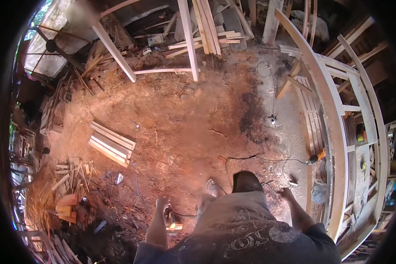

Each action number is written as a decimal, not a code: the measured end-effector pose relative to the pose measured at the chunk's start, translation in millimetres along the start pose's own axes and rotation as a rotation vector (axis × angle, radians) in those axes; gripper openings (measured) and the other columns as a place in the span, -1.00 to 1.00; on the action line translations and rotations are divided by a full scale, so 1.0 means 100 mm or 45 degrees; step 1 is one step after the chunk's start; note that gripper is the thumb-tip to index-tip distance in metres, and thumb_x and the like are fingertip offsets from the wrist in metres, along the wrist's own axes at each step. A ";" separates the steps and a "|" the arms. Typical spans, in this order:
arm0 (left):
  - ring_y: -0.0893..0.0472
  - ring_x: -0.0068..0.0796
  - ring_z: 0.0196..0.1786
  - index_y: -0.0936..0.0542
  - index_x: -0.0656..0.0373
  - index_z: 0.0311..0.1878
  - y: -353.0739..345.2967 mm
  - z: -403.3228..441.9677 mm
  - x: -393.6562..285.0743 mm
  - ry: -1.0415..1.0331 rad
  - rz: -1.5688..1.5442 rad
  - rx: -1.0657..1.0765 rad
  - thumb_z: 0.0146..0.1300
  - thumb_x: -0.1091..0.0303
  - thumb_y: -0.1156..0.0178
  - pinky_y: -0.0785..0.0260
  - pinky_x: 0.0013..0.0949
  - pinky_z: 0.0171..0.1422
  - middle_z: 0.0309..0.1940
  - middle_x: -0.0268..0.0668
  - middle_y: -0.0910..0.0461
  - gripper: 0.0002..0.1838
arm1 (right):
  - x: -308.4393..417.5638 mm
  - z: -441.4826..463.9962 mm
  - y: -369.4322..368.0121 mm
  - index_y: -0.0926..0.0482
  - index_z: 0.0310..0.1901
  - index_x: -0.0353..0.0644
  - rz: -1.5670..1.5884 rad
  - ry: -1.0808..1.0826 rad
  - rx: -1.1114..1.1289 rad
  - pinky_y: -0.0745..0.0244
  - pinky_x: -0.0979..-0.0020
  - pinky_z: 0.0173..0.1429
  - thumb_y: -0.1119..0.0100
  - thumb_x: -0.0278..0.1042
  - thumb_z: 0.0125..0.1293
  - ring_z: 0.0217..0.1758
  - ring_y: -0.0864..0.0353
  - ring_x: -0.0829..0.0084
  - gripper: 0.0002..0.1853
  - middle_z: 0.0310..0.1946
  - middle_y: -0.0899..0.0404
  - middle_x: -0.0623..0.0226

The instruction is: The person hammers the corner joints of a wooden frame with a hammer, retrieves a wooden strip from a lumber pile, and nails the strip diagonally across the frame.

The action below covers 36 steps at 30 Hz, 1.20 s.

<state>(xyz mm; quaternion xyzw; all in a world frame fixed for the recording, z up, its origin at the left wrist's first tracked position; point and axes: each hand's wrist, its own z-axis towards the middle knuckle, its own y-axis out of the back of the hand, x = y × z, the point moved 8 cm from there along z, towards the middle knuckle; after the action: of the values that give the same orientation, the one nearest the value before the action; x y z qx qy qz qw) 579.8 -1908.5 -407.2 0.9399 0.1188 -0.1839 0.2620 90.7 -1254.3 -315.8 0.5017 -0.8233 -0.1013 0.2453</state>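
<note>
My left hand [162, 203] hangs at my left side with its fingers curled. Beside and partly below it is a dark object [167, 212], too unclear to name, from which a cord runs right toward my legs. Low on my right, my right hand [287, 196] is closed around a black cable [270, 187] that loops in front of my body. Further right, an orange-and-black power tool [317, 156] rests by the wooden frame, with a cable trailing from it across the floor.
A curved wooden frame [339, 145] stands along my right. Ahead are an upright wooden frame [190, 39] and stacked boards [209, 26]. Cut slats [112, 143] lie on the dirt floor [185, 119] front left, near scrap wood [68, 207].
</note>
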 end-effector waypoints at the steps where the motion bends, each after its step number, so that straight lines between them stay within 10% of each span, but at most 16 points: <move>1: -0.69 -0.08 -0.10 -0.67 0.03 -0.07 0.16 0.24 -0.09 -0.064 0.334 -0.064 0.24 -0.04 -0.03 -0.53 0.00 -0.03 -0.17 -0.12 -0.69 -0.58 | 0.18 0.13 -0.08 -0.61 -0.31 -0.31 0.284 0.013 0.010 -0.49 0.32 -0.55 -0.39 -0.18 0.25 -0.56 -0.61 0.38 -0.69 -0.57 -0.59 0.19; 3: -0.48 -0.48 -0.56 -0.56 0.06 -0.13 0.11 0.73 -0.40 -0.397 0.439 0.034 0.41 0.31 0.01 -0.40 -0.37 -0.50 -0.42 -0.34 -0.54 -0.84 | 1.02 0.08 -0.09 -0.61 -0.30 -0.30 0.067 0.200 0.011 -0.57 0.25 -0.44 -0.38 -0.17 0.23 -0.53 -0.64 0.36 -0.69 -0.50 -0.63 0.16; 7: -0.49 -0.47 -0.50 -0.54 0.04 -0.06 -0.39 0.46 -1.86 -0.173 -0.799 0.207 0.43 0.32 0.07 -0.37 -0.33 -0.55 -0.43 -0.37 -0.50 -0.81 | 2.22 0.31 -0.02 -0.64 -0.26 -0.25 -0.018 0.364 0.026 -0.60 0.26 -0.38 -0.34 -0.06 0.23 -0.45 -0.72 0.28 -0.65 -0.42 -0.70 0.05; 12: -0.69 -0.24 -0.16 -0.70 0.21 -0.12 -1.53 0.82 -3.62 -1.113 0.664 0.363 0.25 0.26 -0.25 -0.53 -0.21 -0.08 -0.16 -0.10 -0.69 -0.75 | 2.72 1.73 0.41 -0.64 -0.23 -0.26 -0.201 0.566 -0.037 -0.55 0.20 -0.39 -0.39 -0.06 0.21 -0.44 -0.70 0.30 -0.63 -0.42 -0.68 0.07; 16: -0.69 -0.26 -0.19 -0.69 0.18 -0.16 -1.58 1.26 -4.27 -0.640 0.631 0.471 0.27 0.19 -0.23 -0.52 -0.19 -0.11 -0.25 -0.11 -0.69 -0.74 | 3.59 2.17 1.36 -0.68 -0.27 -0.15 -0.573 0.587 -0.136 -0.57 0.11 -0.10 -0.25 0.09 0.20 -0.19 -0.70 0.04 -0.59 -0.33 -0.69 0.02; 20: -0.69 -0.28 -0.23 -0.68 0.16 -0.21 -1.07 1.87 -5.39 -0.706 1.030 0.164 0.29 0.12 -0.20 -0.52 -0.17 -0.15 -0.34 -0.12 -0.69 -0.72 | 4.63 2.68 2.48 -0.65 -0.26 -0.21 -0.361 0.565 -0.273 -0.56 0.09 -0.05 -0.23 0.05 0.20 -0.14 -0.67 -0.04 -0.59 -0.22 -0.67 0.00; 26: -0.69 -0.38 -0.40 -0.62 0.11 -0.13 -0.75 2.09 -7.00 -0.286 -0.411 0.015 0.36 0.19 -0.18 -0.53 -0.32 -0.41 -0.35 -0.23 -0.70 -0.79 | 6.72 2.91 3.49 -0.65 -0.26 -0.24 -0.185 0.779 -0.336 -0.56 0.08 -0.05 -0.22 -0.12 0.24 -0.14 -0.68 -0.02 -0.70 -0.28 -0.67 -0.03; 30: -0.69 -0.33 -0.27 -0.64 0.11 -0.14 -1.23 2.57 -7.61 -0.498 -0.024 0.224 0.32 0.31 -0.15 -0.54 -0.27 -0.23 -0.30 -0.20 -0.70 -0.85 | 7.71 3.56 3.28 -0.65 -0.27 -0.25 -0.216 1.001 -0.201 -0.55 0.08 -0.07 -0.23 -0.12 0.24 -0.16 -0.68 -0.02 -0.69 -0.29 -0.67 -0.05; 36: -0.66 -0.09 -0.02 -0.71 0.06 -0.11 -1.43 3.87 -7.87 -0.429 0.472 0.465 0.28 -0.07 -0.13 -0.46 -0.11 0.14 -0.10 -0.08 -0.69 -0.58 | 8.96 4.09 3.57 -0.65 -0.26 -0.25 -0.562 0.907 0.002 -0.56 0.12 -0.07 -0.25 -0.10 0.26 -0.18 -0.69 0.05 -0.68 -0.34 -0.68 0.01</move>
<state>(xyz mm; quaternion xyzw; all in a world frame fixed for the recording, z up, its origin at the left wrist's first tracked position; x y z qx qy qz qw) -287.0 -2096.3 -458.3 0.9334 -0.1347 -0.3044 0.1339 -730.6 -1902.0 -248.7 0.6699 -0.5599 0.0291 0.4867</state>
